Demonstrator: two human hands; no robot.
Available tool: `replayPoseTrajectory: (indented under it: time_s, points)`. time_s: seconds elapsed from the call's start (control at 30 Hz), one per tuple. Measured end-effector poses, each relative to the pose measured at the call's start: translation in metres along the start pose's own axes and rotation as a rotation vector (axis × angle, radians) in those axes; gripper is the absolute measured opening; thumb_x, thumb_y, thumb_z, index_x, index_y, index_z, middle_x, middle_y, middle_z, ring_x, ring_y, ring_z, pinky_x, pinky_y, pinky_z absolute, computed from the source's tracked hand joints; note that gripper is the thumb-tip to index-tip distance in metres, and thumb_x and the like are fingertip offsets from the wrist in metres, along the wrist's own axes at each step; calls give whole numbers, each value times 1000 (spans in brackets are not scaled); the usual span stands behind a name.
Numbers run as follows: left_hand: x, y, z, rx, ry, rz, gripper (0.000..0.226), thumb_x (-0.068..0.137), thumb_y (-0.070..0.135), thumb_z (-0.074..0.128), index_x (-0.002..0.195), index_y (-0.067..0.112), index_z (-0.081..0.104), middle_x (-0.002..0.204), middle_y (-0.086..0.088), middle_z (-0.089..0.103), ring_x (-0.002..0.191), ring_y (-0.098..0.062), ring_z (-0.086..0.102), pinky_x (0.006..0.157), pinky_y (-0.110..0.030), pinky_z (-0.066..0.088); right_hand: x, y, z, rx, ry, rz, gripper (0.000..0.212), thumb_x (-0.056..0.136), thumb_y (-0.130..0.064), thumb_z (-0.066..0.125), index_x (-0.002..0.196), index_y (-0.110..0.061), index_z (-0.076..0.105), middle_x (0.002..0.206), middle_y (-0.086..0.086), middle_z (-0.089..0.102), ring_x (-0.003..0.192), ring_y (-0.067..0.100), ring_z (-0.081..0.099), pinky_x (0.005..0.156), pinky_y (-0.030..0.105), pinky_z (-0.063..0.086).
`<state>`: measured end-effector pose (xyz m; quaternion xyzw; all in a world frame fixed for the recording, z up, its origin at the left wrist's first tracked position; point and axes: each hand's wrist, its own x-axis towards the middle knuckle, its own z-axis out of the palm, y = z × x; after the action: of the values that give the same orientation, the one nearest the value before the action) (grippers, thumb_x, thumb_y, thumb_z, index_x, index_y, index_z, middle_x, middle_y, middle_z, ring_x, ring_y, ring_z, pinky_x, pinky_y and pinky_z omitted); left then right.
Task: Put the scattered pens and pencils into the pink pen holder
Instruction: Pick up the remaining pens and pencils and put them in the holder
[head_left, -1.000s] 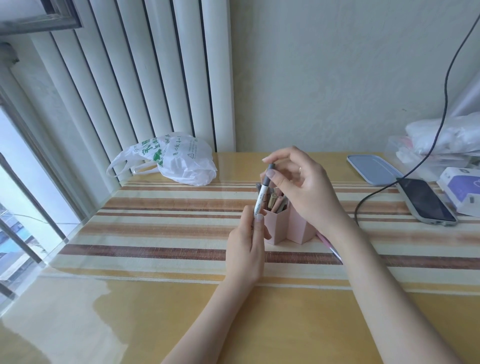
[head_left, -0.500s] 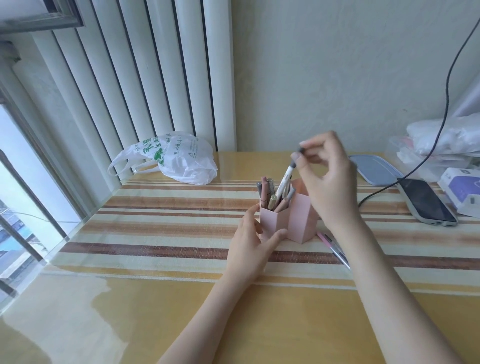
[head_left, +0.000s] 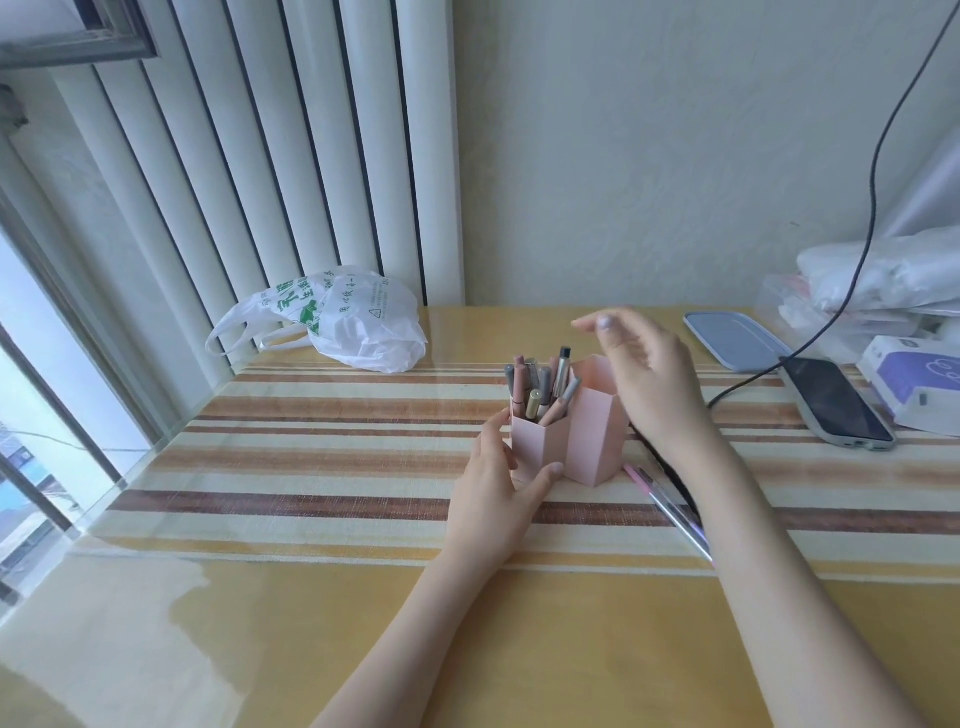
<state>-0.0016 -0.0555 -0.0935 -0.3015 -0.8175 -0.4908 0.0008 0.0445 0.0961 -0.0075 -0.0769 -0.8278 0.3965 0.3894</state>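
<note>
The pink pen holder (head_left: 592, 441) stands on the striped table mat, made of two hexagonal compartments. Several pens and pencils (head_left: 543, 387) stand upright in its left compartment. My left hand (head_left: 498, 493) grips the front of that left compartment. Above and to the right of the holder, my right hand (head_left: 644, 374) hovers with fingers spread and nothing in it. A pink and purple pen (head_left: 670, 509) lies flat on the mat just right of the holder, partly under my right forearm.
A white plastic bag (head_left: 353, 327) sits at the back left. A phone (head_left: 836, 405) on a black cable, a blue lid (head_left: 737, 340), a white and purple box (head_left: 919, 384) and bagged items crowd the right side. A window edges the table's left.
My right hand carried the white marker from in front of the holder into the left compartment and let it go. My left hand moved from the marker onto the holder.
</note>
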Motion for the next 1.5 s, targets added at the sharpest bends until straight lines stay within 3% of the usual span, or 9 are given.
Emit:
replayPoseTrajectory:
  time_s: [0.13, 0.27, 0.33, 0.47, 1.0, 1.13, 1.27, 1.4, 1.5]
  points:
    - [-4, 3, 0, 9, 69, 12, 48, 81, 37, 65, 110, 22, 31, 86, 13, 47, 82, -21, 53, 63, -33, 42, -7, 14, -36, -110, 124, 209, 16, 97, -20, 47, 101, -17, 62, 102, -2, 67, 99, 16, 62, 78, 22, 44]
    - [-7, 6, 0, 47, 118, 64, 34, 85, 32, 59, 92, 17, 29, 75, 15, 47, 68, -23, 51, 54, -31, 34, -33, 32, -60, -369, -165, 524, 27, 93, -26, 55, 119, -20, 58, 120, 0, 62, 96, 16, 57, 73, 27, 42]
    - [-9, 7, 0, 90, 110, 112, 31, 87, 31, 57, 89, 16, 30, 72, 13, 47, 65, -23, 51, 52, -32, 34, -51, 36, -58, -381, -258, 587, 45, 90, -30, 60, 132, -19, 49, 130, 1, 57, 107, 20, 57, 83, 30, 46]
    - [-13, 8, 1, 152, 84, 196, 27, 89, 30, 55, 89, 15, 31, 74, 6, 53, 63, -26, 55, 50, -31, 34, -74, 36, -48, -446, -309, 541, 65, 81, -38, 70, 136, -14, 45, 133, 8, 55, 123, 26, 49, 96, 37, 43]
    - [-12, 3, 5, 185, 32, 259, 26, 88, 24, 57, 87, 20, 31, 68, 14, 49, 58, -25, 55, 51, -39, 45, -80, 51, -22, -666, -273, 426, 19, 87, -19, 59, 99, -5, 64, 91, 9, 67, 81, 28, 64, 70, 39, 56]
    - [-13, 2, 5, 193, 20, 292, 26, 87, 22, 57, 86, 22, 31, 69, 13, 49, 57, -25, 55, 51, -41, 46, -81, 49, -23, -569, -234, 425, 21, 92, -19, 53, 104, -7, 64, 88, 7, 67, 78, 27, 63, 64, 37, 53]
    - [-13, 3, 4, 200, 21, 352, 26, 85, 21, 58, 93, 26, 35, 71, 13, 49, 52, -21, 55, 48, -36, 47, -77, 41, -43, -345, -14, 437, 24, 97, -16, 47, 109, -7, 66, 78, 0, 66, 63, 19, 61, 53, 26, 42]
    - [-16, 5, 5, 215, 16, 395, 23, 85, 26, 56, 97, 28, 36, 77, 12, 54, 51, -15, 54, 46, -34, 47, -71, 33, -64, -56, 215, 430, 15, 94, -24, 56, 97, -17, 69, 70, -11, 60, 64, 6, 55, 61, 24, 42]
    - [-17, 6, 5, 215, 27, 399, 22, 84, 28, 54, 97, 29, 36, 78, 12, 54, 52, -13, 54, 46, -32, 46, -69, 27, -66, 365, 367, 484, 10, 87, -20, 68, 79, -17, 61, 58, -5, 51, 49, 9, 42, 49, 22, 36]
